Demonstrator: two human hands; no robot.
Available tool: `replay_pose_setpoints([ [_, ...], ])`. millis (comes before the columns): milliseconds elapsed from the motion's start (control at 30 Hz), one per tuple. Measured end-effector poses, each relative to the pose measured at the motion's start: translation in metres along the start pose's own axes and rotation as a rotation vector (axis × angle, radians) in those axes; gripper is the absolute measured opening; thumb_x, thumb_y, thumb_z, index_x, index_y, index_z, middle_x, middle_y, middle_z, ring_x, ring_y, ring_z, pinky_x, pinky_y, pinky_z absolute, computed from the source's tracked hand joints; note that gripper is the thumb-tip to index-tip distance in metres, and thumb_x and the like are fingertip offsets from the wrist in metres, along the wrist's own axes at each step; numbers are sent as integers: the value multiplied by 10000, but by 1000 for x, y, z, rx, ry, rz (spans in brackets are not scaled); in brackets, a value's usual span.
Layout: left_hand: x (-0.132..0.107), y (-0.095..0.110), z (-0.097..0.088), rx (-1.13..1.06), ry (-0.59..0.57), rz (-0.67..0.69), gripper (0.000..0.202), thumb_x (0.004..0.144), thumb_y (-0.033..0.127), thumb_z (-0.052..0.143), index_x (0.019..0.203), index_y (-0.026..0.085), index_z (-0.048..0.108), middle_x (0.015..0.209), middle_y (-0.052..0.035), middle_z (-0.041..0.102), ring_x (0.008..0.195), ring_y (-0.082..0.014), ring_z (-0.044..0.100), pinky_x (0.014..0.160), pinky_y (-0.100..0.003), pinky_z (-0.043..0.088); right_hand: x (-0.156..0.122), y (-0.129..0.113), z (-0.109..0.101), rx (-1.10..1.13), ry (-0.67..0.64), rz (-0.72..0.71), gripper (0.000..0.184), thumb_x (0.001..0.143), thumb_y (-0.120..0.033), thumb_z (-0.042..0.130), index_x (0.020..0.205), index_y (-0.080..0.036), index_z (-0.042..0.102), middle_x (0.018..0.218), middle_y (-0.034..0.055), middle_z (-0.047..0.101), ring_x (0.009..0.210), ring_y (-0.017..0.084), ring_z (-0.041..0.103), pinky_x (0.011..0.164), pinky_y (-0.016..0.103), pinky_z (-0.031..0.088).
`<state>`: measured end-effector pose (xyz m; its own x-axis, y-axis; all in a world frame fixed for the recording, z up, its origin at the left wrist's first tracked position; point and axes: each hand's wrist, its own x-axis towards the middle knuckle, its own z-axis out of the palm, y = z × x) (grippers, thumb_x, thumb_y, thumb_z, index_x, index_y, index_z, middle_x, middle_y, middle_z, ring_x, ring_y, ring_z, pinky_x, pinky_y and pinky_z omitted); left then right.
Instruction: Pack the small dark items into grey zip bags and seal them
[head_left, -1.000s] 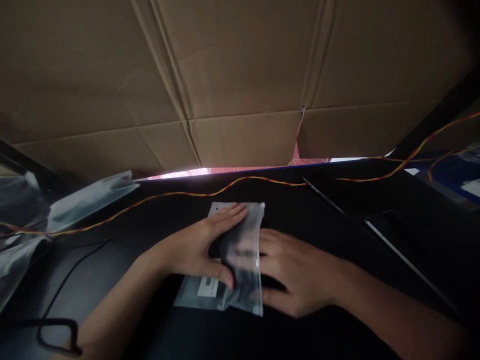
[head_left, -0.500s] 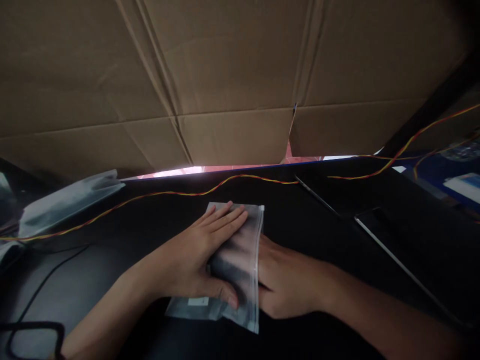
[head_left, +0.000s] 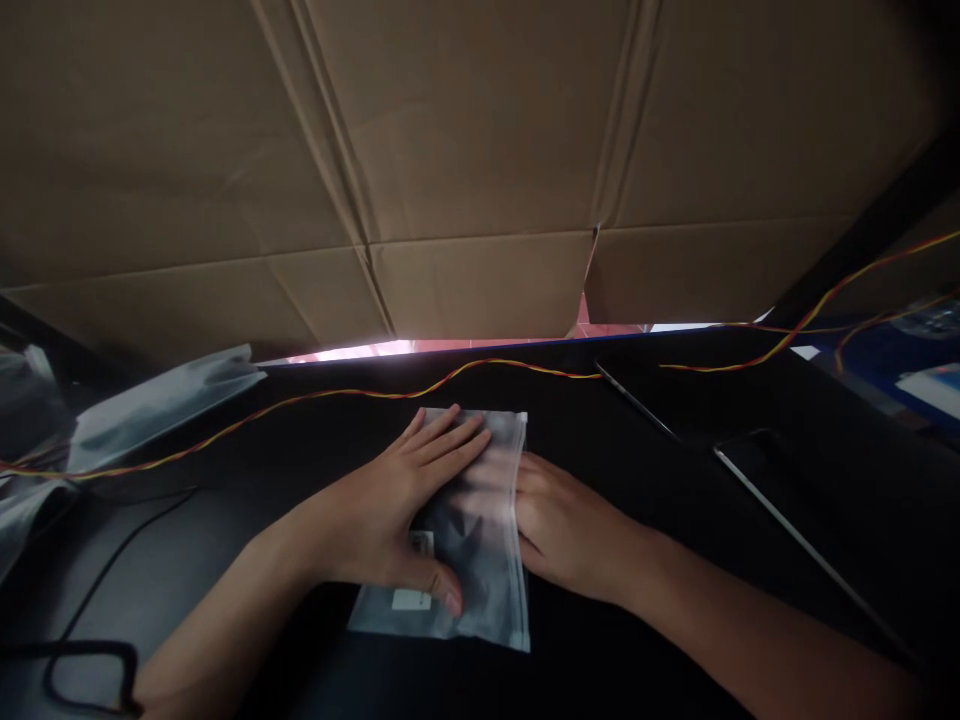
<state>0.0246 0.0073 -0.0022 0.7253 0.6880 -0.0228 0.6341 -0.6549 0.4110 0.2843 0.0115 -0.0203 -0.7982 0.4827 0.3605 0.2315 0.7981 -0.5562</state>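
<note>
A frosted zip bag [head_left: 480, 590] lies flat on the black table [head_left: 300, 640], its zip edge toward the right. White labels show near its left side, the lower one [head_left: 411, 600] just under my thumb. My left hand [head_left: 390, 510] rests palm down across the bag's left part, open, with fingers spread and the thumb pointing to the right. Through the bag's mouth on the right, the fingers of my right hand [head_left: 559, 520] reach inside. Blurred by the plastic, they look stretched out and apart, with nothing clearly seen in them. The back of this hand stays outside.
Cardboard [head_left: 480, 150] stands upright behind the table. A red and yellow twisted wire [head_left: 360, 392] crosses the back. Two dark flat panels with pale edges, the nearer one [head_left: 795, 530] included, lie at right. Another plastic bag [head_left: 165, 405] and a black cable [head_left: 112, 560] are at left.
My right hand has turned and shifted slightly up at the bag's mouth, its fingers still inside. The bag's lower part lies flatter. My left hand stays nearly in place.
</note>
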Motion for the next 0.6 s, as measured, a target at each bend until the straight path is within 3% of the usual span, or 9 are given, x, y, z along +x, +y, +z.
replay_pose_setpoints([
  [100, -1, -3, -4, -2, -6, -30, 1444, 644, 806, 898, 1755, 351, 96, 1815, -145, 197, 1669, -468, 143, 1336, -731, 81, -2, 6, -16, 100, 4, -8, 270, 1070, -201, 640, 1312, -215, 760, 1376, 100, 761, 1295, 232, 691, 1159, 428, 511],
  [233, -1, -6, -8, -1, -27, -82, 1405, 664, 862, 838, 1752, 355, 108, 1818, -149, 174, 1669, -469, 155, 1332, -734, 74, -7, 18, -42, 74, 199, 164, 53, 997, -262, 770, 1047, -246, 775, 1113, 33, 796, 1117, 218, 724, 1032, 399, 554],
  [300, -2, -5, -7, 21, -31, -100, 1402, 671, 889, 807, 1752, 347, 97, 1820, -154, 163, 1669, -474, 144, 1323, -752, 52, -8, 20, -44, 18, 196, 283, 217, 905, -299, 869, 1047, -245, 715, 1082, 27, 765, 1071, 227, 705, 962, 390, 560],
  [467, -4, 2, -1, 103, -22, -95, 1426, 674, 941, 749, 1757, 322, 58, 1815, -177, 187, 1664, -496, 154, 1297, -796, 14, -7, 16, -20, 121, 105, 395, 771, 833, -237, 877, 1470, -250, 442, 1179, 57, 757, 1041, 228, 721, 923, 381, 573],
  [533, -2, 5, -2, 112, 29, -66, 1395, 658, 939, 763, 1754, 315, 166, 1785, -185, 302, 1637, -517, 241, 1282, -817, -9, -7, 16, -17, 157, 111, 394, 863, 845, -209, 843, 1560, -261, 361, 1151, 47, 766, 1011, 226, 731, 917, 392, 579],
  [600, 2, 9, -5, 100, 104, -33, 1200, 705, 910, 763, 1680, 305, 412, 1691, -175, 482, 1554, -509, 405, 1283, -819, 55, -7, 20, -21, 217, 115, 403, 859, 888, -204, 802, 1604, -274, 332, 1098, 29, 784, 965, 214, 737, 884, 386, 584],
])
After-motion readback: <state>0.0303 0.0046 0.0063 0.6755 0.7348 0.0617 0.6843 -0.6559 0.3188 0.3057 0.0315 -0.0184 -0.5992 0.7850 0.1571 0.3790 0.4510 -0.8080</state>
